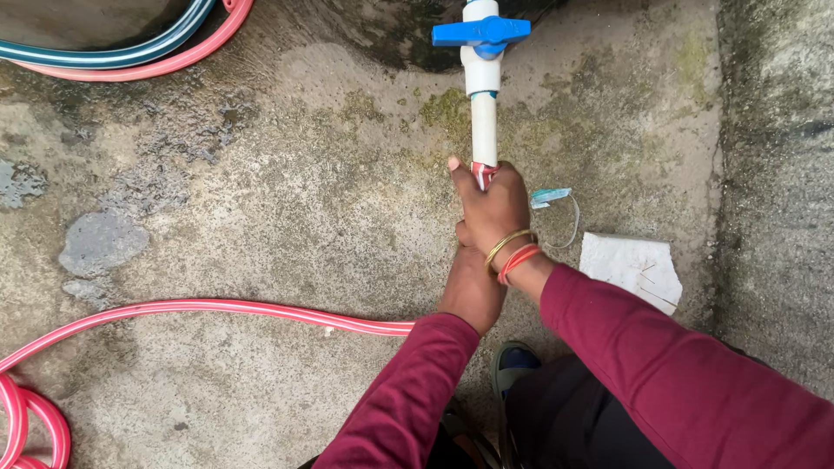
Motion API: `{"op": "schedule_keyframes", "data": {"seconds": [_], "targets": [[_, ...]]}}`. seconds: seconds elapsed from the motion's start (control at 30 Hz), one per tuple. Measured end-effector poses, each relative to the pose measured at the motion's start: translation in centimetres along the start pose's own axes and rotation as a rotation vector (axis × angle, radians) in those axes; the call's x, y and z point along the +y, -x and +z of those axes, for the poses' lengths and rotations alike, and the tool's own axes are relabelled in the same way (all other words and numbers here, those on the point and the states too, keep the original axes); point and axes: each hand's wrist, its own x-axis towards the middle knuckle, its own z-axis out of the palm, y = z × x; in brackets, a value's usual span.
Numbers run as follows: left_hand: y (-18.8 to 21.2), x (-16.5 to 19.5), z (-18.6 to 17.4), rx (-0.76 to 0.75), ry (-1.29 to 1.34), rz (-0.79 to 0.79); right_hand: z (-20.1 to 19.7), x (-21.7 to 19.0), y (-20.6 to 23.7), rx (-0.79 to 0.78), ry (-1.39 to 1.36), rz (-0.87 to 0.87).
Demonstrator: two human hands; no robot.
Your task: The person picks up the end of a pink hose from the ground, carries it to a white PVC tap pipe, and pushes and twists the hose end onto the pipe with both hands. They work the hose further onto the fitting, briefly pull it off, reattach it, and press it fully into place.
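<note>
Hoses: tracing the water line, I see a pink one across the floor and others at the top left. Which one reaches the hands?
The pink striped hose across the floor; its end meets the left hand.

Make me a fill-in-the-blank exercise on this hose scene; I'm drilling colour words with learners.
1. The valve handle on the white pipe is ____.
2. The right hand, above the left hand, wraps the pipe's ____ end.
3. The hose on the ground is pink with ____ stripes.
4. Both sleeves are ____.

Missing words: blue; lower; white; maroon
</note>
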Motion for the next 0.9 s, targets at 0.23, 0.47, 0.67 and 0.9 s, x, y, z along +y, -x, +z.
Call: {"op": "schedule_keyframes", "data": {"seconds": [0.23,0.47,0.67,0.9], "targets": [[0.1,2.9,0.0,0.011,-0.019,-0.139,-1.2,0.7,-1.9,-0.165,0.03,-0.145],[0.4,3.4,0.1,-0.023,-0.122,-0.103,-2.9,1.3,-3.7,-0.594,-0.428,0.205],[-0.2,3.6,-1.9,0.02,-0.066,-0.104,-1.1,0.4,-2.6,-0.371,-0.454,0.222],[-2.1,3.3,-4.5,0.009,-0.117,-0.376,-0.4,0.3,-1.8,-0.357,-0.587,0.243]]}}
